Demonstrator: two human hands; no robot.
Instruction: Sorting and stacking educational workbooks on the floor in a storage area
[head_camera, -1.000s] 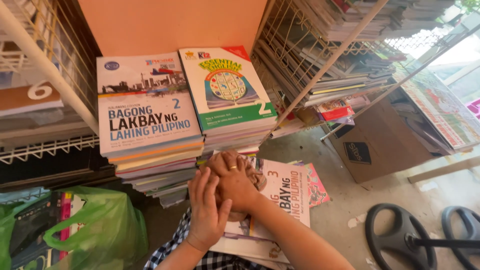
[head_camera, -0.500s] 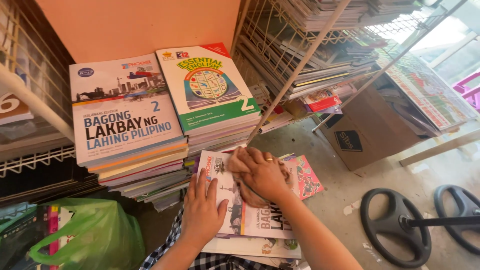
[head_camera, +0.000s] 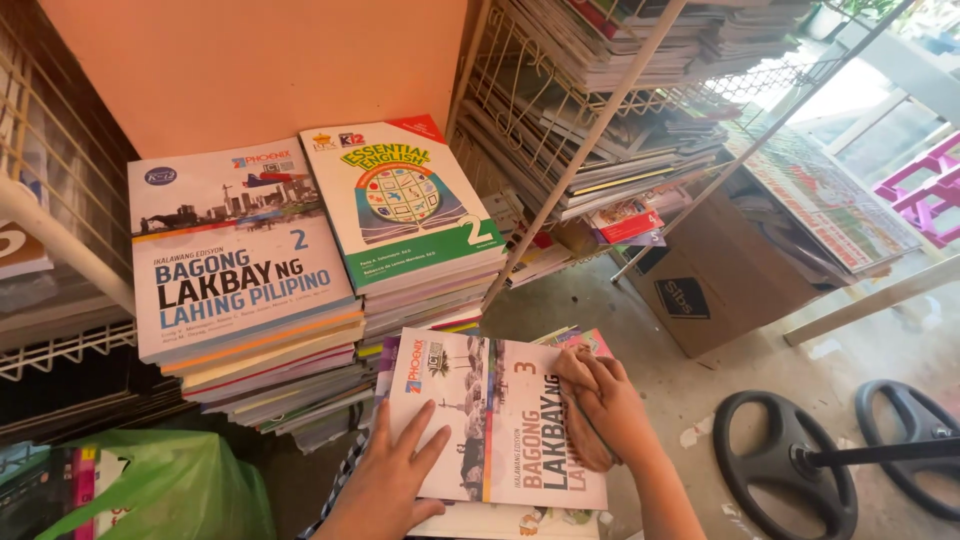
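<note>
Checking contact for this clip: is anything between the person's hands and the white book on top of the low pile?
Left hand lies flat and bare on the white book. Under the right hand, a brownish cloth sits between palm and cover.

A white paperback textbook with a grey cover picture (head_camera: 497, 420) is seen lying on top of a low pile. It is pressed flat at its lower left corner by the left hand (head_camera: 390, 480), fingers spread. A crumpled brown cloth (head_camera: 582, 438) is held against the book's right edge by the right hand (head_camera: 605, 400). Behind, a tall stack topped by a blue-and-white textbook (head_camera: 235, 250) is set just beside a stack topped by a green-and-white textbook (head_camera: 405, 200). A green plastic bag (head_camera: 170, 490) is seen at lower left, a brown cardboard box (head_camera: 710, 280) under the white wire shelf rack (head_camera: 600, 130) at right.
</note>
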